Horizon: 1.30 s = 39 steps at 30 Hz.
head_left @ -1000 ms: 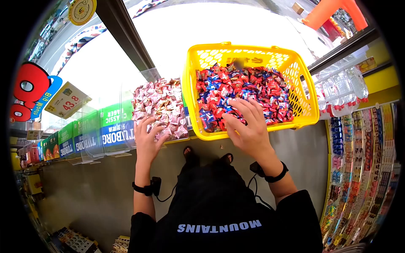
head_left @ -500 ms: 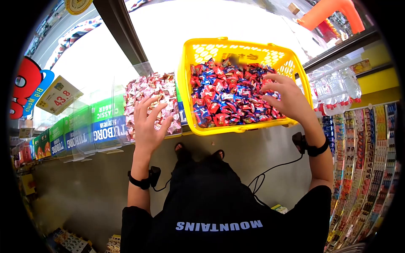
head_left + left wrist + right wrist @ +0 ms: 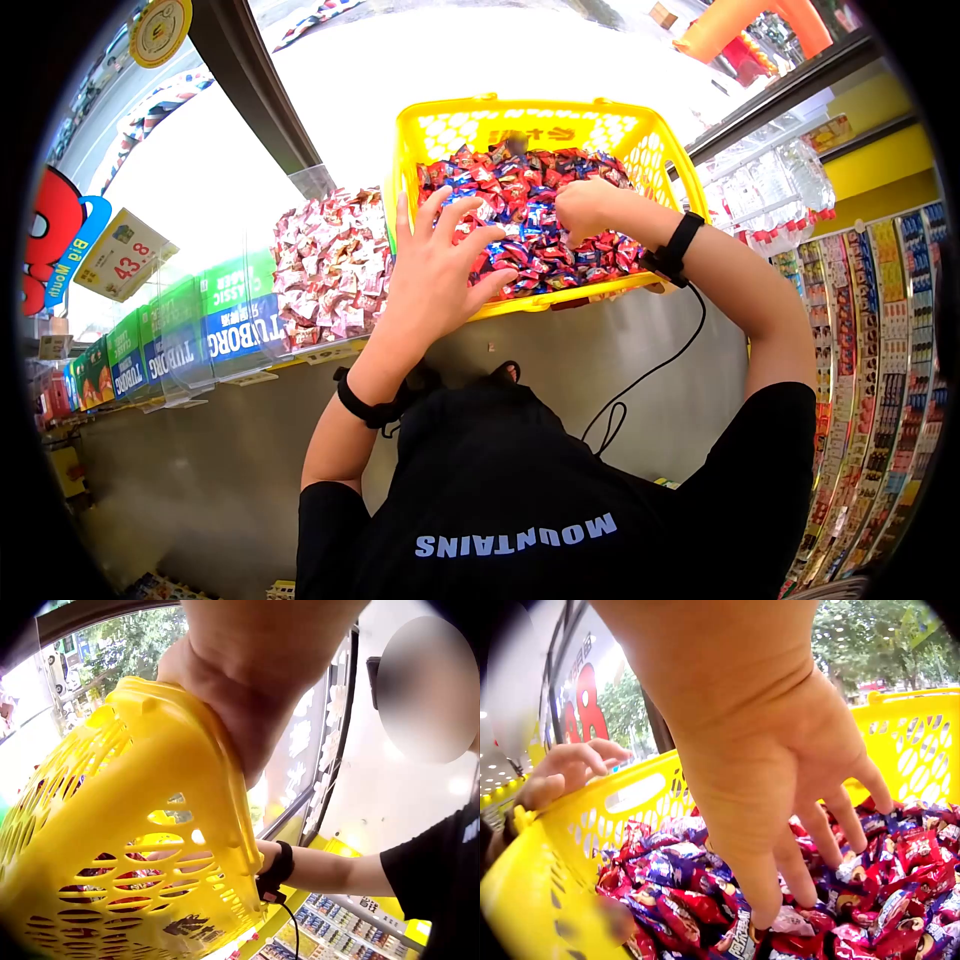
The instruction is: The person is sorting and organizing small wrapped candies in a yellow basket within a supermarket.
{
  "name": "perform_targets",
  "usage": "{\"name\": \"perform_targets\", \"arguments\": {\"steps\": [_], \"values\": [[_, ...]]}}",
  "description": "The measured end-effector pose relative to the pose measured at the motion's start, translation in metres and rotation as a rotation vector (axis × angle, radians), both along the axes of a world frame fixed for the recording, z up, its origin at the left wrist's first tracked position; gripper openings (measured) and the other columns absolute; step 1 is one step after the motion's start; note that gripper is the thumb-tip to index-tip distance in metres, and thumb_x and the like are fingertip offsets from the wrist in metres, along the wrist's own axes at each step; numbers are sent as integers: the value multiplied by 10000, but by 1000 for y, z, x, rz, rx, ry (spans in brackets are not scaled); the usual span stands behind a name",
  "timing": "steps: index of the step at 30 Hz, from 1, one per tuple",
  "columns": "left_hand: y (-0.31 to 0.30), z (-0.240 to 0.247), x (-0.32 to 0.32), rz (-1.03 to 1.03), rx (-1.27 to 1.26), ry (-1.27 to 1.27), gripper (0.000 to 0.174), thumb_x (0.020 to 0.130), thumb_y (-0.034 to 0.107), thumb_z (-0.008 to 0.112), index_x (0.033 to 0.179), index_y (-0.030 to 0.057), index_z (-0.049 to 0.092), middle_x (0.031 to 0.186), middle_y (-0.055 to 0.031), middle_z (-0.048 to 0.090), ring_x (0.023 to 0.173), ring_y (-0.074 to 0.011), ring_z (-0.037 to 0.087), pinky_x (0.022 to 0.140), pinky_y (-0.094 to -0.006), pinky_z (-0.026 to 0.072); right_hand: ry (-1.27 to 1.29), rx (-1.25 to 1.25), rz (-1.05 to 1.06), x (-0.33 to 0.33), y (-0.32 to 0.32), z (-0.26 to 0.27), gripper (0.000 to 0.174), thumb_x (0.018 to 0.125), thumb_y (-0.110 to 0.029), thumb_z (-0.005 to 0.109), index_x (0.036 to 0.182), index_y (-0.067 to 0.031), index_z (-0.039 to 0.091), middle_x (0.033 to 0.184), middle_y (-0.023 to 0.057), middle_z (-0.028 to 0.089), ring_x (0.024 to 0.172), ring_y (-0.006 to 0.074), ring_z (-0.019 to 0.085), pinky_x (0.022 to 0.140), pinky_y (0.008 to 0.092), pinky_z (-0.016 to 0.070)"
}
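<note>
Red-and-blue wrapped candies (image 3: pixel 505 185) fill a yellow perforated basket (image 3: pixel 672 165). My right hand (image 3: pixel 590 208) reaches down into it, fingers spread and pointing into the pile. In the right wrist view, a pale pink-wrapped candy (image 3: pixel 791 922) lies among the red and blue ones, just by the thumb and index fingertips. My left hand (image 3: pixel 440 265) hovers over the basket's left front side, fingers apart and nothing held. The left wrist view shows the basket's outer wall (image 3: pixel 127 802) close up, with the left wrist above its rim.
Left of the basket, pink-wrapped candies (image 3: pixel 335 265) are heaped beside green-and-blue Tuborg boxes (image 3: pixel 235 300) behind clear dividers. Bottled water (image 3: pixel 775 190) stands to the right, near shelves of small packets (image 3: pixel 880 350). A window lies behind the basket.
My right hand has swung to the basket's right side, then down into the candies. The left hand has moved from the pink candies rightward to the basket. The head view has shifted slightly.
</note>
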State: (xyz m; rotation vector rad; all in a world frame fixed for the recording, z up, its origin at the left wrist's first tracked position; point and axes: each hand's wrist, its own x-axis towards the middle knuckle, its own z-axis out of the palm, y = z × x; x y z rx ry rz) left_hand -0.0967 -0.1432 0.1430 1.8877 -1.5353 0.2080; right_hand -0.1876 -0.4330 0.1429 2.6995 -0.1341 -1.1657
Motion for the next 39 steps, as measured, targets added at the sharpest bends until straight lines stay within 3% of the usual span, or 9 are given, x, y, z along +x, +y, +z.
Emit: {"name": "perform_targets", "arguments": {"steps": [7,8,12,15,20,23,27,30,39], "values": [[-1,-3,-1,6,73,-14,347,868,443,833,1094,186,773,1377,-66,622,1451,-345,451,1277,-662,220,-13,-55,135,3,2,-10,530,739,-491,889,1077,-91,805,1242,79,720,1174,313,696,859,577,568],[-1,-4,-1,10,72,-14,343,870,439,831,1091,184,774,1378,-65,623,1453,-346,451,1279,-658,219,-79,-29,132,0,0,-14,475,765,-370,893,1133,-87,793,1146,131,772,1094,337,743,864,567,549],[0,-3,-1,25,78,-6,323,875,392,835,1110,179,776,1406,-72,621,1469,-348,448,1282,-645,217,-91,-30,59,7,4,6,359,815,-302,857,1074,-62,796,1139,145,778,1094,362,747,856,571,577],[0,-2,-2,42,77,-13,347,878,360,835,1168,180,770,1430,-83,615,1477,-351,446,1284,-640,214,-298,-25,18,7,-2,19,158,822,-217,764,906,-91,812,1106,113,757,1083,322,732,871,510,600],[0,-2,-3,58,74,-4,447,877,355,836,1282,189,741,1464,-95,597,1492,-360,434,1288,-643,202,-514,260,-72,-16,29,79,138,876,-193,750,944,-100,826,1273,115,715,1206,310,685,1018,417,558],[-1,1,-5,78,75,-6,429,881,426,828,1230,184,766,1491,-79,586,1495,-356,430,1280,-654,209,-828,496,-39,-36,53,76,114,915,-181,758,976,-101,810,1319,118,698,1205,319,681,1036,427,550],[2,0,-2,21,45,-21,333,863,371,852,1118,166,792,1457,-59,615,1500,-348,440,1272,-682,188,-1073,632,-2,-53,93,62,67,908,-141,778,956,-100,755,1298,111,687,1194,325,669,1018,451,542],[6,-3,0,-9,23,0,208,848,241,864,1020,148,791,1401,-22,653,1484,-342,463,1270,-697,177,-1267,592,30,-59,112,46,85,897,-127,773,952,-87,721,1285,111,686,1188,330,656,1025,468,521],[20,16,-15,43,100,-260,165,873,201,826,1009,144,752,1458,-10,610,1480,-327,455,1279,-696,221,-1515,493,1,-69,141,8,228,809,-174,834,971,-94,696,1312,104,657,1227,326,626,1041,487,503]]}}
